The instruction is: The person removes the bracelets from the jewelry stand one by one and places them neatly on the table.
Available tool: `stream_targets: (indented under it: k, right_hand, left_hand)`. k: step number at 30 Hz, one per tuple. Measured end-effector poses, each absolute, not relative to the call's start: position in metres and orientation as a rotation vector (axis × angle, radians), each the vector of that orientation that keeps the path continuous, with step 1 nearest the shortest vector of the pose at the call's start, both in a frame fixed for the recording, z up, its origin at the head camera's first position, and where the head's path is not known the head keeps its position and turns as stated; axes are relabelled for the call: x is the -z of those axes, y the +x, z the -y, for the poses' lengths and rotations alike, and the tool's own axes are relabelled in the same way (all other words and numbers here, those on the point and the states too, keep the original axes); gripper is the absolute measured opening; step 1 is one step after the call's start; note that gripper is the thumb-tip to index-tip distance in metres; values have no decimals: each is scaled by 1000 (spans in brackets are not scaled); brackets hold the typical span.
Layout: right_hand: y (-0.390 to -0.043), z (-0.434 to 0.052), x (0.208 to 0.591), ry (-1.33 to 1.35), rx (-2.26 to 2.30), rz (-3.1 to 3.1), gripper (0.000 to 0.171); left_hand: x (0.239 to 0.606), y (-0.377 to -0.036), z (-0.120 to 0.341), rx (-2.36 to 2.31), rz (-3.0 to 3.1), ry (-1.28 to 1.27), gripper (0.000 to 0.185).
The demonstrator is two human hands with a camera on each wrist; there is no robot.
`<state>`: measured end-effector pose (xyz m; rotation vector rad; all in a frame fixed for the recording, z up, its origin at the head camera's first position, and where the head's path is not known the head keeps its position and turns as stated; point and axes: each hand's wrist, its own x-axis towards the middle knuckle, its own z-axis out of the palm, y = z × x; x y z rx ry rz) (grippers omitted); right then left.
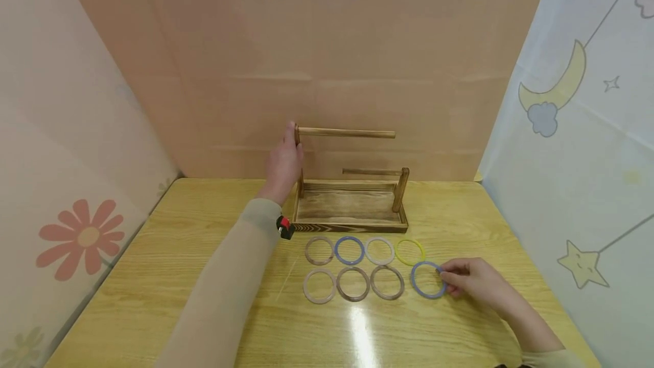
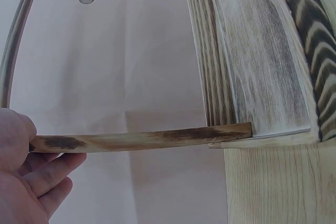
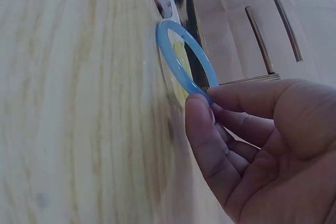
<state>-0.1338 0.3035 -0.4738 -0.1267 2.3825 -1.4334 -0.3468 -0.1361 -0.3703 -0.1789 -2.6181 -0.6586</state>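
Observation:
At the back of the table stands a wooden bangle rack [image 1: 352, 228], a shallow tray with a tall post at its left, a shorter post at its right and a bar on each. My left hand [image 1: 284, 163] grips the tall post [image 2: 131, 141] near its top, thumb on one side and fingers on the other. Between thumb and fingertips, my right hand [image 1: 475, 283] pinches a light blue bangle [image 3: 169, 59] by its right edge. That bangle is tilted up close over the table, at the right end of the front row of bangles.
Several bangles lie in two rows before the rack, among them a dark blue bangle [image 1: 349, 238], a yellow bangle [image 1: 423, 250] and a brown bangle [image 1: 353, 299]. The upper bar [image 1: 347, 132] points right, the lower bar [image 1: 373, 172] left. Behind the table [image 1: 204, 231] hangs a tan backdrop [image 1: 230, 72].

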Motion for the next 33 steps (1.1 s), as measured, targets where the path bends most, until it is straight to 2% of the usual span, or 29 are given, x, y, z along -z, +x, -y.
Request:
stream_targets:
  k: [33]
  right_hand:
    - [-141,-301,480,-58,1375,-2338,20]
  left_hand:
    - [374,-346,134,662,2609,-215,57]
